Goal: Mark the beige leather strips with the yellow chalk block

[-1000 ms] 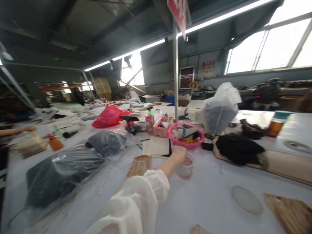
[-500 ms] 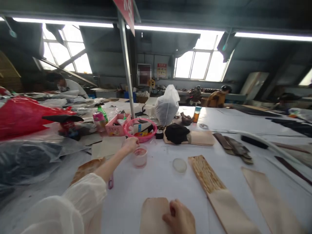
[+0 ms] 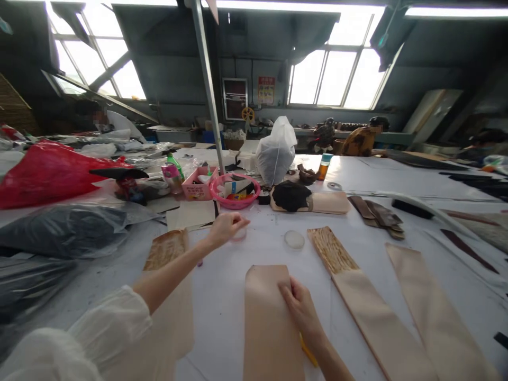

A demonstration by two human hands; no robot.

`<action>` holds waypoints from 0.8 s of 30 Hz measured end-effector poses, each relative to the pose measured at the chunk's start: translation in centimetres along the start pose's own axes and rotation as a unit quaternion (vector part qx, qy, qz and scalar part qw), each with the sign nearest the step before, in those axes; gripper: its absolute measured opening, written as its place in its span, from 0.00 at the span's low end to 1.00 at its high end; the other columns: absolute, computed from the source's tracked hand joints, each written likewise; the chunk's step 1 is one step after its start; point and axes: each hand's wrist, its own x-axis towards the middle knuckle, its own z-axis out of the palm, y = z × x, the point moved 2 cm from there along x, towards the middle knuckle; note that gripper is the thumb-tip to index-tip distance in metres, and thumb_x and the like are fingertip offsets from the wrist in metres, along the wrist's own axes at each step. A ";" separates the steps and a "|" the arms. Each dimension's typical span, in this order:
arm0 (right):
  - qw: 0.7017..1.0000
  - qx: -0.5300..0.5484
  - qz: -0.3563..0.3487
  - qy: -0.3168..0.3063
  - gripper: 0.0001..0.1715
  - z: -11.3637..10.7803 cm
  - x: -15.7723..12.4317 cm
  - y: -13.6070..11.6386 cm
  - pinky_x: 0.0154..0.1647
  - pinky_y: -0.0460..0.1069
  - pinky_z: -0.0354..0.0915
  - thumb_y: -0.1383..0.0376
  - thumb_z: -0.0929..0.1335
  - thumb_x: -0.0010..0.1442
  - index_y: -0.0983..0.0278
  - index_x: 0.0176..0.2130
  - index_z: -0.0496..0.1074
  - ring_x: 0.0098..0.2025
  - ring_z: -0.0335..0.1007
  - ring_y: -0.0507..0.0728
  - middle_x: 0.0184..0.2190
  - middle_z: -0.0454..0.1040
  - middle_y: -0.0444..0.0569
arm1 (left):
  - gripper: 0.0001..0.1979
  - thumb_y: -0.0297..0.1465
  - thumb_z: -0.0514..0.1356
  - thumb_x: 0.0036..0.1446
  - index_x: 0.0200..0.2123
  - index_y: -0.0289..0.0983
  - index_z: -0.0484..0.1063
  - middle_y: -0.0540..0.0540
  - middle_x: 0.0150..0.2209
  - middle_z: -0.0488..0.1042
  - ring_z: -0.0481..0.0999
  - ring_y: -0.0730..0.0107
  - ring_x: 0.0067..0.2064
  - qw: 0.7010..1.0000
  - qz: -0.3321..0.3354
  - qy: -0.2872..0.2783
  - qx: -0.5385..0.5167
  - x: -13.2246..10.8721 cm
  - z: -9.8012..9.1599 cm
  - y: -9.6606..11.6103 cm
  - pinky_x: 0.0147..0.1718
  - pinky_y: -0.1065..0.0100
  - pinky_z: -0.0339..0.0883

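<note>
My left hand [image 3: 225,226] reaches forward over the white table [image 3: 357,185]. Its fingers are closed on the rim of a small clear cup [image 3: 240,234] with pinkish contents. My right hand [image 3: 302,306] lies open, fingers flat on a tan leather strip [image 3: 266,323] that runs toward me. A yellow thing [image 3: 308,350] pokes out from under that wrist. A round clear lid [image 3: 294,239] lies just right of the cup. Another tan strip with a mottled brown end [image 3: 332,251] lies to the right, and one more [image 3: 168,250] lies under my left forearm.
A pink basket [image 3: 254,189], a pink box [image 3: 194,190] and a metal pole [image 3: 206,100] stand behind the cup. A white bag [image 3: 275,151], an amber bottle [image 3: 323,168] and a black piece on a board [image 3: 291,194] sit further back. Plastic-wrapped dark bundles [image 3: 63,227] and a red bag [image 3: 47,172] fill the left. People work at the back.
The view swung right and down. My left hand drew the cup closer and now covers its top. My right hand and the tan strip came into view and slid forward.
</note>
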 end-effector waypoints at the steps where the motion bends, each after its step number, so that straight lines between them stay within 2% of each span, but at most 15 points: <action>1: 1.000 0.000 -0.007 0.004 0.25 0.0 -0.6 -0.7 0.33 0.48 0.65 0.45 0.61 0.60 0.63 0.35 0.69 0.34 0.70 0.59 0.31 0.75 0.49 | 0.21 0.44 0.57 0.61 0.25 0.34 0.73 0.48 0.22 0.71 0.72 0.69 0.28 0.999 0.018 -0.025 -0.037 -1.8 0.5 1.1 0.29 0.71 0.63; 3: 1.000 -0.009 -0.020 0.010 0.24 0.0 -1.9 -2.1 0.31 0.47 0.63 0.45 0.62 0.61 0.63 0.33 0.68 0.32 0.67 0.57 0.29 0.73 0.47 | 0.19 0.43 0.55 0.62 0.31 0.34 0.75 0.49 0.22 0.71 0.71 0.72 0.26 0.991 0.051 -0.058 -0.113 -5.3 1.3 3.3 0.27 0.72 0.64; 5: 0.999 -0.019 -0.032 0.006 0.23 -0.1 -3.2 -3.5 0.29 0.47 0.61 0.46 0.62 0.62 0.62 0.31 0.66 0.30 0.64 0.56 0.27 0.70 0.45 | 0.17 0.42 0.54 0.62 0.41 0.35 0.75 0.48 0.28 0.74 0.74 0.72 0.29 0.979 0.074 -0.069 -0.178 -8.2 1.1 5.2 0.29 0.73 0.66; 8: 0.997 -0.064 -0.043 -0.011 0.22 -0.6 -5.2 -5.3 0.27 0.46 0.58 0.46 0.62 0.63 0.61 0.29 0.64 0.28 0.61 0.54 0.24 0.66 0.42 | 0.17 0.42 0.52 0.64 0.40 0.35 0.72 0.51 0.24 0.70 0.69 0.76 0.23 0.966 0.060 -0.042 -0.249 -11.3 -0.8 6.3 0.24 0.75 0.63; 11: 0.984 -0.165 -0.057 -0.016 0.22 -1.6 -7.4 -6.9 0.26 0.46 0.56 0.48 0.60 0.64 0.59 0.26 0.60 0.25 0.61 0.54 0.22 0.63 0.40 | 0.19 0.46 0.52 0.64 0.34 0.35 0.67 0.57 0.17 0.59 0.58 0.81 0.16 0.957 0.018 0.005 -0.289 -14.3 -3.2 5.4 0.16 0.78 0.51; 13: 0.971 -0.228 -0.071 -0.018 0.22 -2.3 -8.9 -7.8 0.25 0.46 0.55 0.50 0.59 0.66 0.59 0.26 0.59 0.24 0.61 0.53 0.20 0.63 0.39 | 0.21 0.49 0.54 0.62 0.29 0.36 0.65 0.59 0.15 0.55 0.53 0.82 0.15 0.951 -0.028 0.012 -0.309 -16.9 -4.1 4.3 0.14 0.78 0.46; 16: 0.946 -0.305 -0.107 -0.021 0.21 -2.8 -11.0 -8.8 0.23 0.45 0.53 0.51 0.58 0.67 0.58 0.26 0.58 0.21 0.60 0.52 0.18 0.62 0.38 | 0.27 0.53 0.55 0.60 0.22 0.36 0.61 0.58 0.12 0.54 0.51 0.83 0.13 0.942 -0.118 -0.026 -0.314 -21.2 -3.8 2.5 0.14 0.76 0.43; 18: 0.927 -0.343 -0.148 -0.013 0.21 -2.8 -12.4 -9.2 0.20 0.46 0.51 0.52 0.58 0.68 0.58 0.26 0.58 0.18 0.60 0.51 0.17 0.62 0.37 | 0.26 0.51 0.54 0.62 0.22 0.36 0.63 0.56 0.13 0.56 0.54 0.81 0.15 0.943 -0.133 -0.053 -0.300 -23.9 -3.2 1.6 0.15 0.76 0.47; 20: 0.910 -0.373 -0.179 -0.019 0.21 -2.6 -13.6 -9.5 0.19 0.46 0.50 0.53 0.58 0.69 0.57 0.27 0.60 0.16 0.61 0.51 0.16 0.63 0.36 | 0.16 0.43 0.56 0.63 0.34 0.35 0.71 0.51 0.22 0.67 0.67 0.76 0.24 0.950 -0.092 -0.073 -0.289 -26.0 -2.9 1.3 0.22 0.75 0.59; 21: 0.903 -0.386 -0.186 -0.026 0.20 -2.5 -14.2 -9.6 0.19 0.46 0.51 0.53 0.58 0.69 0.57 0.28 0.61 0.16 0.63 0.51 0.16 0.64 0.37 | 0.13 0.40 0.58 0.62 0.44 0.37 0.71 0.48 0.31 0.72 0.72 0.72 0.33 0.953 -0.066 -0.079 -0.284 -26.9 -2.9 1.3 0.29 0.74 0.64; 23: 0.892 -0.407 -0.192 -0.038 0.19 -2.3 -15.3 -9.7 0.20 0.46 0.53 0.54 0.57 0.70 0.57 0.29 0.62 0.18 0.66 0.52 0.17 0.66 0.37 | 0.22 0.35 0.60 0.61 0.58 0.43 0.63 0.43 0.49 0.70 0.71 0.66 0.48 0.953 -0.042 -0.093 -0.287 -28.4 -2.8 1.3 0.40 0.69 0.68; 24: 0.888 -0.415 -0.197 -0.038 0.19 -2.2 -15.7 -9.7 0.20 0.46 0.53 0.54 0.57 0.71 0.57 0.30 0.63 0.18 0.68 0.52 0.17 0.68 0.37 | 0.25 0.35 0.60 0.61 0.61 0.44 0.60 0.42 0.52 0.67 0.70 0.65 0.51 0.949 -0.051 -0.100 -0.295 -29.0 -2.7 1.4 0.42 0.68 0.68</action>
